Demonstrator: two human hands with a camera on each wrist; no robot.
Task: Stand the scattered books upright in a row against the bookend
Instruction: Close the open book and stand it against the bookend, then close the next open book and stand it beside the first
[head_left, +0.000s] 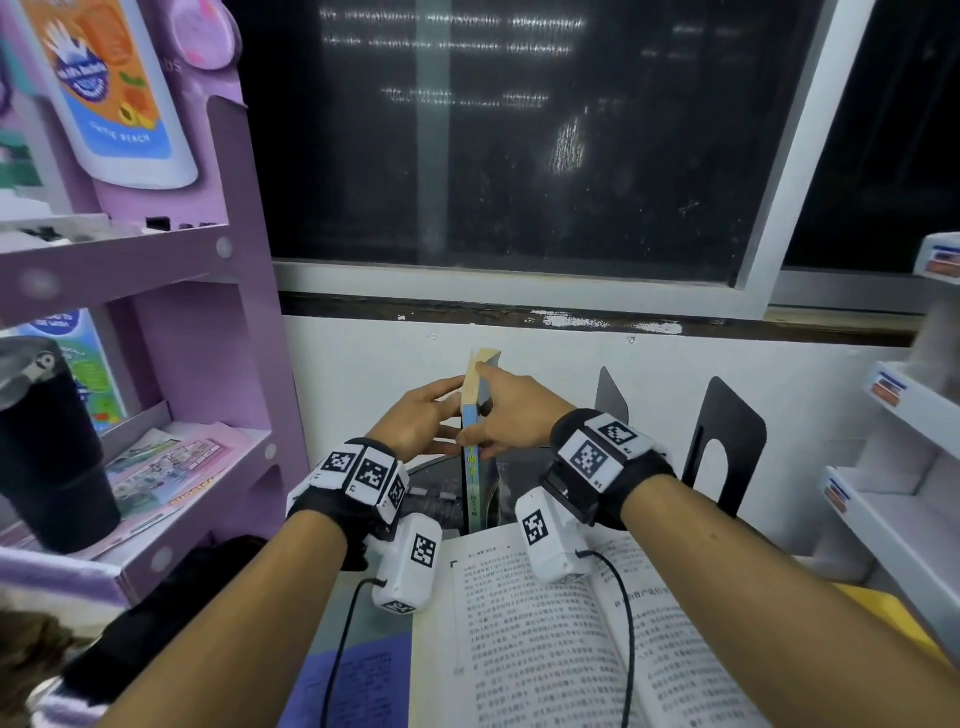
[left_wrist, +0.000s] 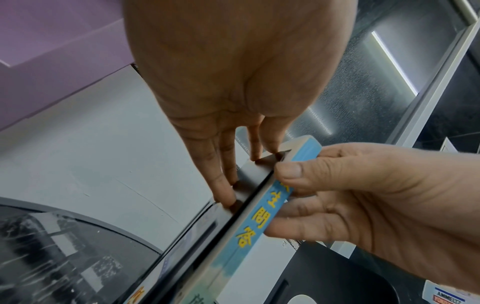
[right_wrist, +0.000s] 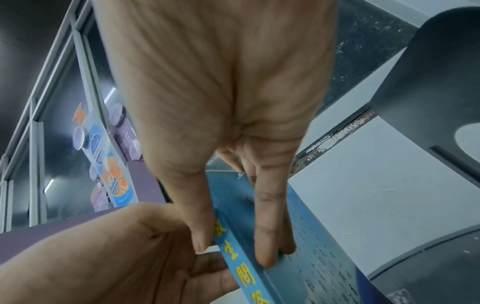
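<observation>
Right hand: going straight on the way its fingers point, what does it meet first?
The blue book, which the right hand pinches; just beyond it, the left hand touches the other side. Depth beyond is unclear.

Dim indoor light, streaky glare on the dark window (head_left: 519, 130), blurred and bent picture edges.

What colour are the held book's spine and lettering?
The book's spine is blue with yellow lettering; left wrist view shows it best.

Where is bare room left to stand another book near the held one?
Free: the gap between the blue book and the large black bookend, under the right hand. Crowded: the open book fills the near side, and the purple shelf hems the left hand.
</observation>
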